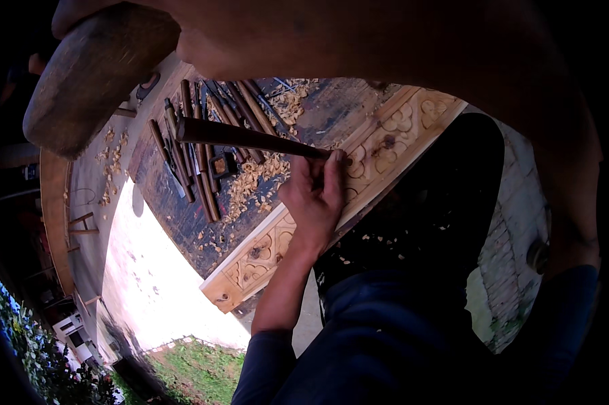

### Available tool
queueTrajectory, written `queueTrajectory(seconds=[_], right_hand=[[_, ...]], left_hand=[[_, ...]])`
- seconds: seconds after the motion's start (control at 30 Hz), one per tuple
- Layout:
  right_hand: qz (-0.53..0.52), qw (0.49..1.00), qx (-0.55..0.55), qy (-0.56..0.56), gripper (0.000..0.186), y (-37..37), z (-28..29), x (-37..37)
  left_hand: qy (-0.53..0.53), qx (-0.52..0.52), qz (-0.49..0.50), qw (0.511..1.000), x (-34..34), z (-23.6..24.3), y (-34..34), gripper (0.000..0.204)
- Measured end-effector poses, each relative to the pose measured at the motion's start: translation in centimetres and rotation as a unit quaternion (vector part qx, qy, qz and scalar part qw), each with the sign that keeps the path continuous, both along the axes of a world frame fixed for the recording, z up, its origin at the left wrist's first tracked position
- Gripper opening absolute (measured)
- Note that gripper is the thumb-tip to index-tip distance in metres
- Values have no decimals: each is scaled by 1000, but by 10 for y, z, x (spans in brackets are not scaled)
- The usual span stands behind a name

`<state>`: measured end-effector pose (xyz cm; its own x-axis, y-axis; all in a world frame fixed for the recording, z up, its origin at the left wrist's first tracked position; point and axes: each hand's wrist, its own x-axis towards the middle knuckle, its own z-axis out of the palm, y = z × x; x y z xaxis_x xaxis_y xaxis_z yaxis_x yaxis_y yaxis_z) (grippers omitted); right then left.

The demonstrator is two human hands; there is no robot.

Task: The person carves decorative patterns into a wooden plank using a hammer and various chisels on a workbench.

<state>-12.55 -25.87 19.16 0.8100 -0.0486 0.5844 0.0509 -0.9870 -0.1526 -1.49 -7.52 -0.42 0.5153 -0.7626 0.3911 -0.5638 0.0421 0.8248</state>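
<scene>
My left hand point(315, 198) grips a dark-handled chisel point(243, 139), its lower end over a long, pale wooden board point(402, 143) carved with clover-like shapes and curves. My right hand point(196, 34) is raised close to the camera at the top, holding a worn wooden mallet point(98, 77) above and left of the chisel. The board lies along the near edge of a dark, weathered workbench point(338, 108). Just left of my left hand, several chisels with wooden handles point(203, 175) lie loosely together among curled shavings point(250, 185).
My dark-clothed leg point(412, 223) is beside the board. Around the bench are a sunlit concrete floor point(146, 270) with scattered shavings, a small wooden stool point(81, 229) at the left, green grass point(193, 368) and leafy plants point(34, 351) at the lower left, and paving point(510, 283) at the right.
</scene>
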Motion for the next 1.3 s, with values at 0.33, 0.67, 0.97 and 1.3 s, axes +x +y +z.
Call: queueTrajectory(seconds=[0.33,0.67,0.97,1.3], right_hand=[[-8,1000,-17,13,37,2,6,-3],[-8,999,-40,16,36,10,8,-9],[-47,985,145,75,45,-15,28,-31],[-124,984,122,27,74,-39,-52,-56]], left_hand=[[7,-17,-22,1000,-7,-8,-5,14],[-98,-54,-30,993,-10,-5,-9,12],[417,-39,-132,899,21,8,0,11],[316,0,-115,942,14,1,-15,17]])
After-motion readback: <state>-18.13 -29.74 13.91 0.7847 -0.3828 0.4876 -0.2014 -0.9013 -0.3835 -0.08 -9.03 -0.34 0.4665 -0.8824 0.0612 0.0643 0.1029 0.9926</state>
